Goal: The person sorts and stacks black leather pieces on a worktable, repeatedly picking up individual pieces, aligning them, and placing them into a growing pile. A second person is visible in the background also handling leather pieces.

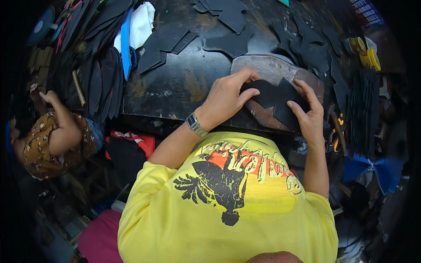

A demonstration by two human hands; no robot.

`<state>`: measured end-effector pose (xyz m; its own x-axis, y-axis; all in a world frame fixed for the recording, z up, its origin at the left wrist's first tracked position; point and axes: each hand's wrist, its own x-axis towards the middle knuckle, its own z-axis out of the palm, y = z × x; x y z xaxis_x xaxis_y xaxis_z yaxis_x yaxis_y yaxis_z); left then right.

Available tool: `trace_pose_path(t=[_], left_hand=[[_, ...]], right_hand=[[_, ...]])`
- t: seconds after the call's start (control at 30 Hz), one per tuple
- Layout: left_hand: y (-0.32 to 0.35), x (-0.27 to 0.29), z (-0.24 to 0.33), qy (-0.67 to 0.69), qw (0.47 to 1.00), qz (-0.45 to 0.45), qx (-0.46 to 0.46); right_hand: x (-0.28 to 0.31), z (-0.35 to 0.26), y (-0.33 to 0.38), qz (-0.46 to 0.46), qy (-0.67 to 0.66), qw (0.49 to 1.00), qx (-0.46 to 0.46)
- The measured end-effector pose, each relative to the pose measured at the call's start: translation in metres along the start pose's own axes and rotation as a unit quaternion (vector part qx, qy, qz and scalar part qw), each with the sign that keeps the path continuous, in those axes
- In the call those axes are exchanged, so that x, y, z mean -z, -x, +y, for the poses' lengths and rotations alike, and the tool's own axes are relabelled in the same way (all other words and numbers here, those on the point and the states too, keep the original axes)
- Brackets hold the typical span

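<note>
Black cut piece [277, 100] lies on the worn slab [267, 68] at the bench's near edge, pinned flat by both hands: left hand [226, 98] pressing with fingers curled, right hand [309, 115] spread along its edge. Even pressure would likely keep it from slipping. Its material is hard to tell.

flat black cut piece [276, 98], notched outline, lying on worn grey slab [272, 70].
</note>
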<state>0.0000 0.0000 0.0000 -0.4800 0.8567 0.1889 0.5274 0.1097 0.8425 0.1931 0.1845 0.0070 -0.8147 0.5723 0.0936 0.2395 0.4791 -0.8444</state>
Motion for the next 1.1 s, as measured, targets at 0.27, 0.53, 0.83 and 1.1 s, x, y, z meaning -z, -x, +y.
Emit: trace_pose_path(t=[0.27, 0.53, 0.83, 1.1], left_hand=[[0.012, 0.018, -0.005, 0.031, 0.999, 0.011, -0.009], [0.038, 0.1, -0.034, -0.121, 0.971, 0.194, 0.064], [0.054, 0.145, -0.083, -0.353, 0.894, 0.239, 0.137], [0.048, 0.14, -0.092, -0.329, 0.903, 0.235, 0.146]], right_hand=[[-0.017, 0.003, -0.01, 0.015, 0.054, 0.997, 0.046], [-0.021, -0.011, -0.013, 0.001, 0.1, 0.993, 0.065], [-0.04, -0.051, -0.057, -0.074, 0.1, 0.983, 0.139], [-0.07, -0.035, -0.107, -0.007, 0.023, 0.998, 0.051]])
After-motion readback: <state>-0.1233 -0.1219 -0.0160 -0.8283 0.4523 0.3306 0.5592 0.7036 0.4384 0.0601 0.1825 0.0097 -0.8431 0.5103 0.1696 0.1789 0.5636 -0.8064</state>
